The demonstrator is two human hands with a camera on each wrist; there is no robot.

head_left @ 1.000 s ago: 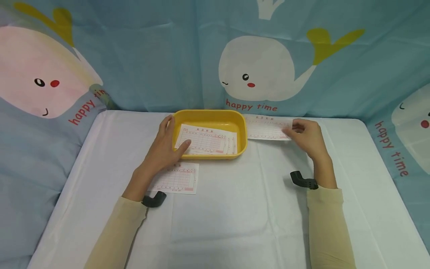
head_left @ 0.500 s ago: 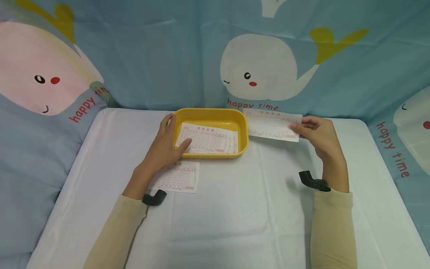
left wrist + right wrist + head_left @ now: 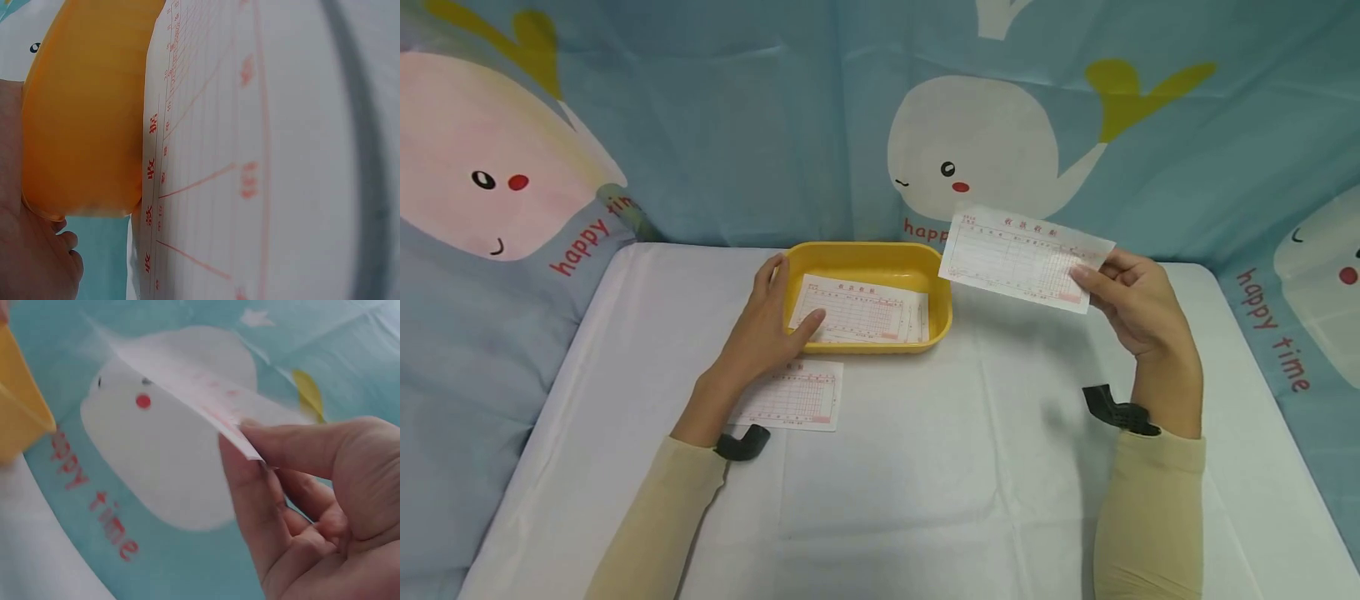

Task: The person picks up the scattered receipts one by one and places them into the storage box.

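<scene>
My right hand (image 3: 1142, 304) pinches a printed receipt slip (image 3: 1011, 254) by its right end, thumb in front and fingers behind. The slip is raised and tilted above the table, right of the yellow tray (image 3: 880, 348). In the right wrist view the same slip (image 3: 187, 387) shows nearly edge-on and a little blurred. At the tray's left end my left hand (image 3: 763, 325) grips the wall, thumb over the rim and fingers outside. Several overlapping receipt slips (image 3: 850, 310) lie in the tray. Another receipt slip (image 3: 801, 400) lies on the table, partly hidden under my left wrist.
A white cloth (image 3: 910, 483) covers the table. Behind it hangs a blue curtain (image 3: 760, 142) printed with whales, which also drapes down both sides. A black wrist strap mount (image 3: 743, 443) sits on the left wrist, another black mount (image 3: 1120, 411) on the right.
My right hand has lifted the receipt slip from beside the tray's right end, moving it up and to the right and tilting it. My left hand and the tray have stayed in place.
</scene>
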